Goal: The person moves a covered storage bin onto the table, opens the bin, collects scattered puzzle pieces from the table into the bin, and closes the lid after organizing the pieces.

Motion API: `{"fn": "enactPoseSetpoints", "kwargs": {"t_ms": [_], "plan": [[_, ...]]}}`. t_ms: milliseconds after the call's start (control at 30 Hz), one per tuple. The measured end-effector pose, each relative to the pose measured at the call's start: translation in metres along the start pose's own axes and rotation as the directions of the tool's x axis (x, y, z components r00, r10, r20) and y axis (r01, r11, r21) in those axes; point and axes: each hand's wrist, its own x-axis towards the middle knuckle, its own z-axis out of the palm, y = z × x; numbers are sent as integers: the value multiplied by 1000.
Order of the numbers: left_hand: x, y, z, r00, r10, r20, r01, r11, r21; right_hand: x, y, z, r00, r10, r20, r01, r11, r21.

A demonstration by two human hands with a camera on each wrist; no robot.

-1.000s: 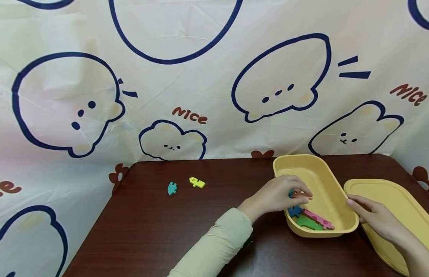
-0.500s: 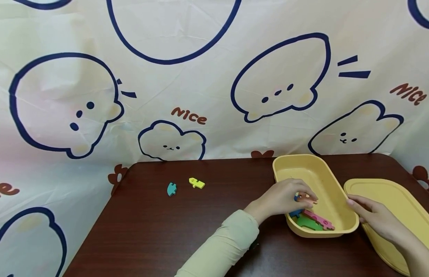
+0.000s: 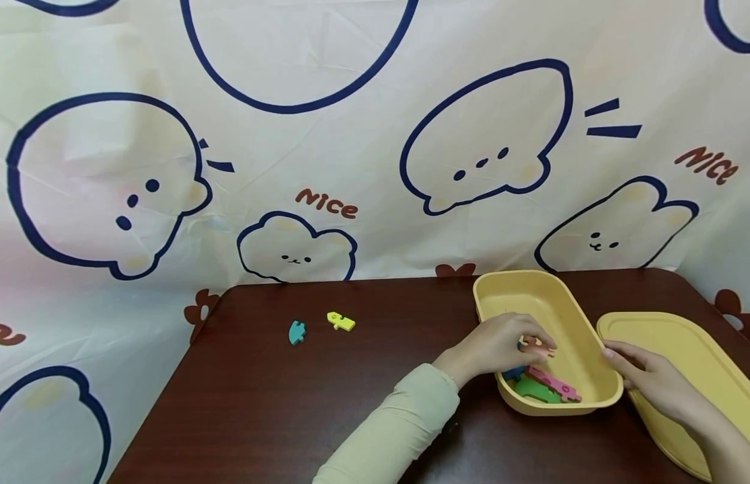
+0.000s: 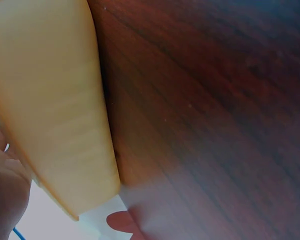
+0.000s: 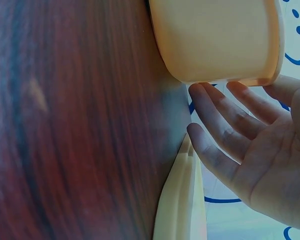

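Observation:
My left hand (image 3: 498,344) reaches over the left wall of a yellow plastic box (image 3: 565,316), thumb and fingers pinching a brown puzzle piece (image 3: 535,346). Below it, a pink puzzle piece (image 3: 553,383), a green puzzle piece (image 3: 537,390) and a blue puzzle piece (image 3: 512,374), partly hidden by the hand, lie at the near end of the box. On the other side, my right hand (image 3: 659,378) holds the box by its right rim, thumb on top. The right wrist view shows its fingertips (image 5: 195,90) against the outer wall.
A yellow lid (image 3: 671,336) lies right of the box, partly beneath the right forearm. Toward the back left of the dark wooden table (image 3: 259,403) are a teal puzzle piece (image 3: 296,332) and a yellow puzzle piece (image 3: 341,321). A printed cloth (image 3: 375,168) hangs behind.
My left hand has moved a little to the right inside the box, carrying the brown puzzle piece along. The right hand keeps its hold on the rim. The head view has shifted slightly.

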Motion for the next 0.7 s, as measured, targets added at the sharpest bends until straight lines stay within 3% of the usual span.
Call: {"fn": "enactPoseSetpoints", "kwargs": {"t_ms": [500,700], "plan": [[3,-3,5,1000,-20,-13,21,999,48,-1,0,0,1000,-10,3,9,1000,15],[2,-2,5,999,-43,-14,43,999,29,-1,-1,1,1000,-4,1,4,1000,15]]}}
